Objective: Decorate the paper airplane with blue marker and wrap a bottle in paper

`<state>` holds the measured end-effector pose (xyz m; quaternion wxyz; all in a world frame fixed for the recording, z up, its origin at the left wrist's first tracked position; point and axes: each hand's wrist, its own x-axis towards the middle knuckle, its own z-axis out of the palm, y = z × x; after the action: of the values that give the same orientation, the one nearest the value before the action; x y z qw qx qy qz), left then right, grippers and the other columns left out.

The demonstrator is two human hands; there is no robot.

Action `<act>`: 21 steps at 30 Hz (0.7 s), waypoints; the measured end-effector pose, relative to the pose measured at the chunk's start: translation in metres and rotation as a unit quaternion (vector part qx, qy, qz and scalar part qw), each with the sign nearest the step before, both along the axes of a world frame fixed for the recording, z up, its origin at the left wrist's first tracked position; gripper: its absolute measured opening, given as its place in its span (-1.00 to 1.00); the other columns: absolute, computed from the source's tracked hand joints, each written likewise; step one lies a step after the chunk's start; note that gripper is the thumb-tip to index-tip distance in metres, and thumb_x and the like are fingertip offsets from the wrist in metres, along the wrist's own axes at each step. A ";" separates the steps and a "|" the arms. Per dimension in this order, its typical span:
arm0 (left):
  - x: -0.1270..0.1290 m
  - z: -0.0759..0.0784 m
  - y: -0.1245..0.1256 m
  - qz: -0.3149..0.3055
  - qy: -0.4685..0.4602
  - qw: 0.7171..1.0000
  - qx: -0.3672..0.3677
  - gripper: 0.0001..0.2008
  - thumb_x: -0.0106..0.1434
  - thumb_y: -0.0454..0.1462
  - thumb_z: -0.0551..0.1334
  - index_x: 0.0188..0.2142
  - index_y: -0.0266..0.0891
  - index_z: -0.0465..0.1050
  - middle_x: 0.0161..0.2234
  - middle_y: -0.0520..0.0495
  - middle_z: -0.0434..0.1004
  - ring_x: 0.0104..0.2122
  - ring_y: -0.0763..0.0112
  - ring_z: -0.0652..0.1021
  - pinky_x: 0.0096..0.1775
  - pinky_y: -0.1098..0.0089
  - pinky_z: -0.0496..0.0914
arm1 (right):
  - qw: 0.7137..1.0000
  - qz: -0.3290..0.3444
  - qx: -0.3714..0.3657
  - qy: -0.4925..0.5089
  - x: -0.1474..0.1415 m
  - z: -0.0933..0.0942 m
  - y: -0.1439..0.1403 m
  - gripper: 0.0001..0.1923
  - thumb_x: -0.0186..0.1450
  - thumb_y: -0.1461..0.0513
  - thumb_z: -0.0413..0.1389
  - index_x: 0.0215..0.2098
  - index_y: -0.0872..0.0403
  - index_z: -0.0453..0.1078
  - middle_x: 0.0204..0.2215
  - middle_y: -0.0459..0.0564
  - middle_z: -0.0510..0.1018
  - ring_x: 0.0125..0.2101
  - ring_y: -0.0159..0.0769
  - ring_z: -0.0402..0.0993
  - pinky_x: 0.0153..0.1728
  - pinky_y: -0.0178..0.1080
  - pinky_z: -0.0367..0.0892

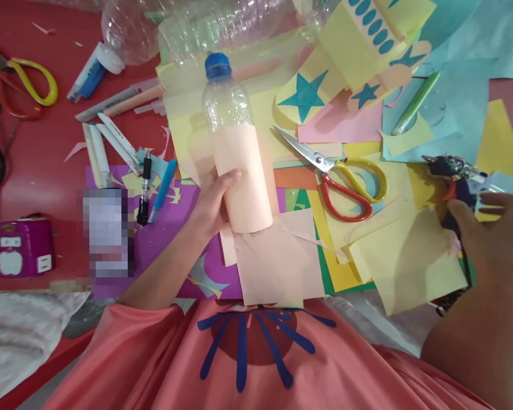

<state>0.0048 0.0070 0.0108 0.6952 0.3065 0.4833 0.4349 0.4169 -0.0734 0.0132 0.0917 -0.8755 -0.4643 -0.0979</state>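
My left hand [218,199] is wrapped round a clear plastic bottle [226,102] with a blue cap, standing tilted over the papers. A peach paper sleeve [242,176] covers its lower body, and my thumb presses on that sleeve. At the far right, my right hand [491,228] is slightly blurred, thumb and fingers apart. Just beyond its fingers lies a dark glue gun [453,171] with a cord; whether they touch is unclear. Between the hands, open scissors [325,165] with yellow and red handles lie on the paper.
A yellow paper piece with blue stars [310,97] lies at the back, near a green cutter [416,102]. Clear bottles [130,28] lie behind. On the left are pens [144,188], a phone [106,233], a purple box [24,247] and more scissors [34,80].
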 end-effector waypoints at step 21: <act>0.000 0.005 0.004 0.018 -0.001 1.000 -0.013 -0.49 -0.11 0.01 0.37 -0.21 -0.17 0.38 -0.33 -0.09 0.57 -0.04 0.01 0.57 -0.14 0.20 0.53 | 0.839 -0.140 0.082 0.519 -0.046 0.048 0.033 -0.83 -0.27 0.27 0.20 -0.66 -0.04 0.36 -0.52 0.04 0.52 -0.55 -0.27 0.41 -0.51 -0.04 0.24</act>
<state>0.0043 0.0111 0.0153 0.6918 0.2876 0.4937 0.4415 0.3708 -0.0401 0.0609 0.3762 -0.8430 -0.2108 0.3216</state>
